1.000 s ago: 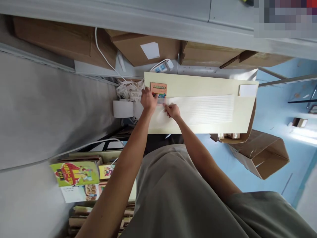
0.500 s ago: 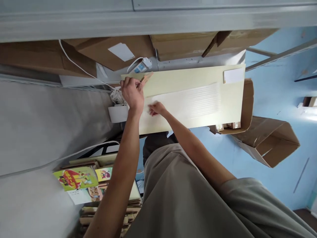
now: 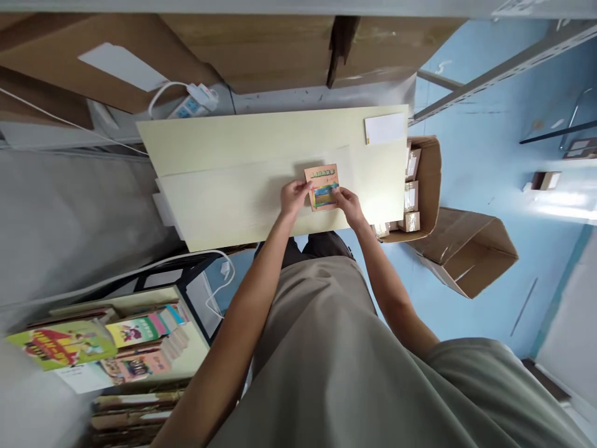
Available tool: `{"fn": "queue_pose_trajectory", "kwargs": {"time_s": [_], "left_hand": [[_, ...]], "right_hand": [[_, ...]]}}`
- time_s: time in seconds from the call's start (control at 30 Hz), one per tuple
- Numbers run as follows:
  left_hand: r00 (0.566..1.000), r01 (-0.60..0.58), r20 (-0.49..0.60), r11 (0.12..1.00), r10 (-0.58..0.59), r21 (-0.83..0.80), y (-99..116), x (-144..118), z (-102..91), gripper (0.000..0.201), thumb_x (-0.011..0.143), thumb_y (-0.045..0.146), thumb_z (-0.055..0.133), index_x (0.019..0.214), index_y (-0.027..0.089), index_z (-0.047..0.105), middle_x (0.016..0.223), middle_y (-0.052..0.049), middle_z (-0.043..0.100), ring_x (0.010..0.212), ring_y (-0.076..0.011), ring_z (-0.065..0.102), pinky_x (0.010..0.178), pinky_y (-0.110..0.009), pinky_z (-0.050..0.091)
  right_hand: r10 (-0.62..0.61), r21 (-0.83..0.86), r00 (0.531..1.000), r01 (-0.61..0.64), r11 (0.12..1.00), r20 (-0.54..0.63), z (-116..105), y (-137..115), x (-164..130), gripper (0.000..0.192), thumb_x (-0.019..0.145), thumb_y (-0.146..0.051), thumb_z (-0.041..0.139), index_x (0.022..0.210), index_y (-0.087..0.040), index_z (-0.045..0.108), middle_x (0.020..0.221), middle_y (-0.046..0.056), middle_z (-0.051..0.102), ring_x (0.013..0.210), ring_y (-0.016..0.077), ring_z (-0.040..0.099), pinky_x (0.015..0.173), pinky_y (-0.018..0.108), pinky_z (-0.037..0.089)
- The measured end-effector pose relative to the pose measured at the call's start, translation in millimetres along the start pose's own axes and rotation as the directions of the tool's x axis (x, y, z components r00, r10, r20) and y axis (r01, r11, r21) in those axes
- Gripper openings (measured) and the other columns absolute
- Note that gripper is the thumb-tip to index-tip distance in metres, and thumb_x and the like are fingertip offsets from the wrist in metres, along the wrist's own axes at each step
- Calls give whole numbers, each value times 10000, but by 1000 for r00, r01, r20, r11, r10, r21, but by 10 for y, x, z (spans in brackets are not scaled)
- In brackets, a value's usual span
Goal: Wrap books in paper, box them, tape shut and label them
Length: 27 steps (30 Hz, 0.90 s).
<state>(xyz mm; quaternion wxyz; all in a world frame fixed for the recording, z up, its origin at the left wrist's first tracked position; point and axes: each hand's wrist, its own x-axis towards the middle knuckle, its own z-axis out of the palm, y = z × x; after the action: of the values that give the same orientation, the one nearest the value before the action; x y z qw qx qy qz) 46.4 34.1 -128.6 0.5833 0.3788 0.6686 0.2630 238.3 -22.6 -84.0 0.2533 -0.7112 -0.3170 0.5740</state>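
Note:
A small orange booklet with a blue and yellow picture on its cover is held up over the table. My left hand pinches its left edge, and my right hand grips the lower right edge, thumb on the cover. Beneath them a pale translucent wrapping sheet lies flat along the cream tabletop. The sheet's left end reaches a white roll at the table's left side.
A white card or pad lies at the table's far right. Beside the table stand an open carton of small boxes and another open carton. A power strip sits behind. Books are piled at lower left.
My hands have moved right from the sheet's left end. The booklet is now between both hands above the sheet, where before my left hand held something orange. The view has shifted too.

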Motion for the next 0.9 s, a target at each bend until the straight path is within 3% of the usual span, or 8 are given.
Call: {"fn": "queue_pose_trajectory", "kwargs": {"time_s": [0.1,0.27,0.4,0.47,0.6,0.67,0.77,0.9], "left_hand": [[995,-21,-97,989,35,146,-46,88,199,317,891,497,916,868,207,790,932,-97,865,933,-283,825,914,-373,644],[989,-7,-142,972,41,234,-100,177,161,171,913,369,861,879,218,789,953,-75,863,940,-254,807,907,-329,618],[985,16,-169,963,30,267,-102,178,149,155,902,343,871,860,215,795,941,-78,857,956,-262,805,902,-327,608],[984,19,-173,967,27,256,-89,168,162,163,896,354,881,856,218,800,927,-73,860,957,-271,810,903,-337,612],[985,15,-173,977,23,213,-69,152,199,161,872,360,900,866,217,826,926,-66,876,964,-279,826,900,-341,624],[984,13,-179,979,24,203,-71,151,219,148,873,352,901,871,216,841,960,-68,888,983,-276,836,907,-336,625],[981,17,-191,979,22,203,-88,156,246,130,879,346,902,882,225,856,987,-58,896,1010,-272,846,927,-334,628],[977,-10,-206,983,48,185,-108,147,259,124,880,336,908,866,224,855,944,-52,886,977,-270,844,915,-339,626]], "right_hand": [[-53,60,996,57,997,-64,-124,119,76,559,1020,-752,680,1173,-223,773,1241,112,869,1163,250,811,1010,342,670],[-79,-198,991,58,978,-103,-292,187,137,355,1088,-497,633,1160,-199,812,1195,144,887,1119,287,828,1060,385,654],[-178,-415,918,15,910,-355,-486,227,119,373,1123,-414,575,1322,-170,776,1403,226,814,1178,297,805,1091,419,639],[-178,-480,898,-41,876,-403,-567,241,133,390,1113,-404,613,1373,-149,753,1434,249,788,1196,297,801,1082,412,634],[-103,-502,950,-63,863,-295,-663,236,153,298,1127,-384,618,1243,-165,785,1211,189,867,1096,288,834,1024,392,630],[-122,-507,955,-34,861,-271,-678,223,127,266,1136,-382,614,1157,-185,790,1139,164,875,1057,292,834,1006,405,627],[-226,-546,942,56,836,-248,-643,202,50,230,1139,-368,623,1100,-203,779,1150,156,853,1059,299,814,1002,430,630],[-408,-618,898,228,753,-166,-448,188,-29,218,1155,-340,590,1066,-241,762,1312,165,806,1241,329,749,1066,483,644]]}}
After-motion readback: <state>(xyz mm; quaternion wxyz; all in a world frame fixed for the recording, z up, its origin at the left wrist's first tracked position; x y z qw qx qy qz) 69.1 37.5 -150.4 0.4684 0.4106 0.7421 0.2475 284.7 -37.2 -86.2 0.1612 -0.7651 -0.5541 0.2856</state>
